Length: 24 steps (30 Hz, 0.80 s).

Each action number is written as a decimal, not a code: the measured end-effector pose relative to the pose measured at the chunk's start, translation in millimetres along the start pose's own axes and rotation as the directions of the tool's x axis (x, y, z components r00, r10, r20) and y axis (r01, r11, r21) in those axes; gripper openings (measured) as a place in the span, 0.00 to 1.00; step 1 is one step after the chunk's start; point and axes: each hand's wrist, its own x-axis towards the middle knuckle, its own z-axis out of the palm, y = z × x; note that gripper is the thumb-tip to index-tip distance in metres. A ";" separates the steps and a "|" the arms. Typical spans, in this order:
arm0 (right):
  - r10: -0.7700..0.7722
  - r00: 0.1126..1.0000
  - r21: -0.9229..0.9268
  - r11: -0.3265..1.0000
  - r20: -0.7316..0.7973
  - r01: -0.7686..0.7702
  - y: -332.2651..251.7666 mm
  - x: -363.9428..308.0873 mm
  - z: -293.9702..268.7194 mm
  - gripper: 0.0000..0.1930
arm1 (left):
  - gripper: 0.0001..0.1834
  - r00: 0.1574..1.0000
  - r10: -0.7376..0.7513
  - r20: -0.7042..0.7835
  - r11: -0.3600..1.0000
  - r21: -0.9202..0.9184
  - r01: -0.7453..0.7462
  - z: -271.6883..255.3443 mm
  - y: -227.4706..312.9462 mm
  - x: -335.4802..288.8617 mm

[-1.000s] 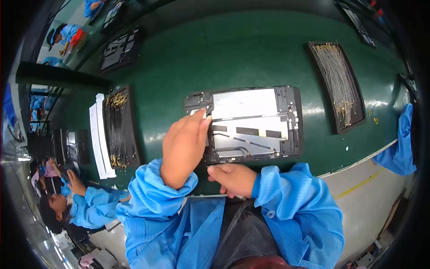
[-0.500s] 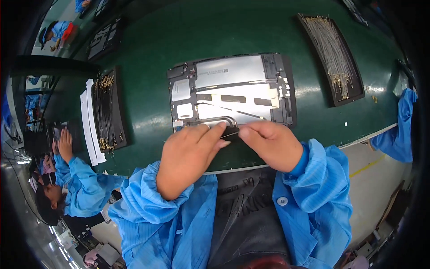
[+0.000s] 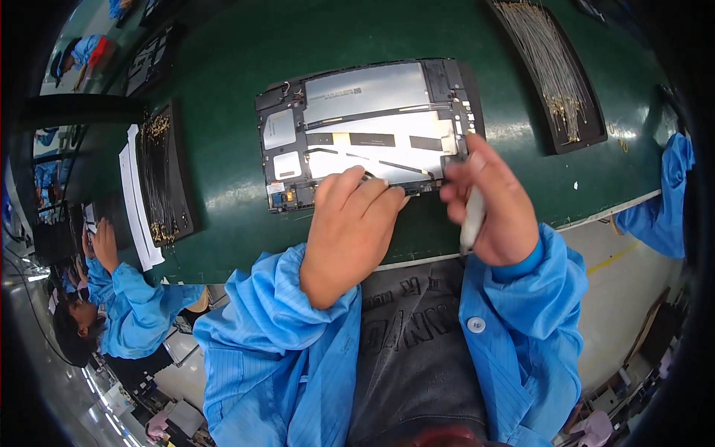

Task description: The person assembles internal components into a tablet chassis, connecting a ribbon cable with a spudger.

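Observation:
An opened tablet [image 3: 365,119] lies on the green bench, its inside facing up, with a silver battery area, black strips and small connectors. Over its near edge my left hand [image 3: 350,223] is bent, fingers close together and fingertips down on the edge. A short bit of dark cable [image 3: 366,176] shows by those fingers; what lies beneath them is hidden. Beside the tablet's near right corner, my right hand [image 3: 499,205] is closed round a light grey pen-shaped tool [image 3: 473,217]. A thin dark tip on the tool points toward me. The right fingers are blurred by motion.
A black tray [image 3: 588,130] of grey cables stands at the right, another tray [image 3: 179,208] of black cables at the left beside white strips [image 3: 135,201]. A co-worker [image 3: 141,305] sits at the left; a blue sleeve [image 3: 655,201] shows at the right. The bench edge [image 3: 588,223] runs near me.
My right hand has left the dark cable, moved right and now holds the light grey tool. The left hand has shifted right along the near edge. The tablet appears higher and farther left in view.

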 end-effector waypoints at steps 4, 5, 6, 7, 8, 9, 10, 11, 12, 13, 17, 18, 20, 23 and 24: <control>-0.124 0.988 0.041 0.991 -0.095 0.128 2.5 9.9 1.7 0.22 | 0.09 0.998 -0.009 0.064 0.999 -0.048 0.012 8.4 2.4 7.0; -0.262 0.957 -0.101 0.963 -0.126 0.251 5.6 10.5 2.7 0.22 | 0.09 0.997 -0.031 0.065 0.998 -0.059 0.035 9.9 1.9 6.5; -0.398 0.907 -0.243 0.901 -0.136 0.359 8.4 11.0 4.0 0.22 | 0.09 0.996 -0.054 0.066 0.996 -0.068 0.058 10.9 1.4 6.4; -0.485 0.863 -0.328 0.845 -0.142 0.421 11.1 10.5 5.5 0.21 | 0.09 0.996 -0.051 0.070 0.996 -0.068 0.055 11.2 1.0 6.5; -0.485 0.862 -0.328 0.846 -0.148 0.420 14.0 10.0 2.9 0.21 | 0.08 0.996 -0.058 0.067 0.995 -0.072 0.063 10.8 1.8 6.7; -0.574 0.814 -0.349 0.784 -0.091 0.514 19.4 10.9 -0.6 0.20 | 0.08 0.996 -0.067 0.063 0.995 -0.074 0.071 10.4 2.5 7.1; -0.655 0.755 -0.364 0.711 -0.032 0.601 24.1 12.2 -3.6 0.18 | 0.08 0.996 -0.065 0.066 0.995 -0.077 0.070 10.2 3.0 7.9; -0.706 0.708 -0.377 0.655 0.004 0.655 27.8 14.5 -6.0 0.15 | 0.08 0.995 -0.064 0.073 0.994 -0.082 0.070 10.1 3.0 8.4; -0.705 0.709 -0.377 0.657 0.002 0.653 31.0 17.2 -8.3 0.15 | 0.08 0.995 -0.063 0.079 0.994 -0.088 0.070 10.1 3.0 8.7; -0.754 0.654 -0.396 0.583 0.063 0.709 33.7 20.1 -10.3 0.14 | 0.08 0.995 -0.063 0.081 0.994 -0.089 0.070 10.1 2.9 8.8; -0.795 0.581 -0.448 0.461 0.175 0.766 42.2 25.1 -15.0 0.13 | 0.08 0.993 -0.071 0.099 0.995 -0.069 0.078 10.1 2.4 8.4; -0.794 0.582 -0.448 0.462 0.175 0.765 43.2 25.5 -15.4 0.13 | 0.08 0.992 -0.073 0.103 0.995 -0.065 0.080 10.1 2.2 8.2; -0.796 0.571 -0.453 0.443 0.198 0.774 44.2 26.2 -15.6 0.12 | 0.08 0.992 -0.072 0.106 0.994 -0.070 0.080 10.2 1.5 7.8; -0.795 0.566 -0.486 0.413 0.221 0.770 42.6 26.2 -16.0 0.12 | 0.08 0.991 -0.071 0.112 0.994 -0.077 0.080 9.1 0.8 8.4; -0.794 0.566 -0.485 0.414 0.221 0.770 42.1 26.0 -15.5 0.12 | 0.08 0.991 -0.071 0.116 0.994 -0.079 0.080 8.6 0.5 8.6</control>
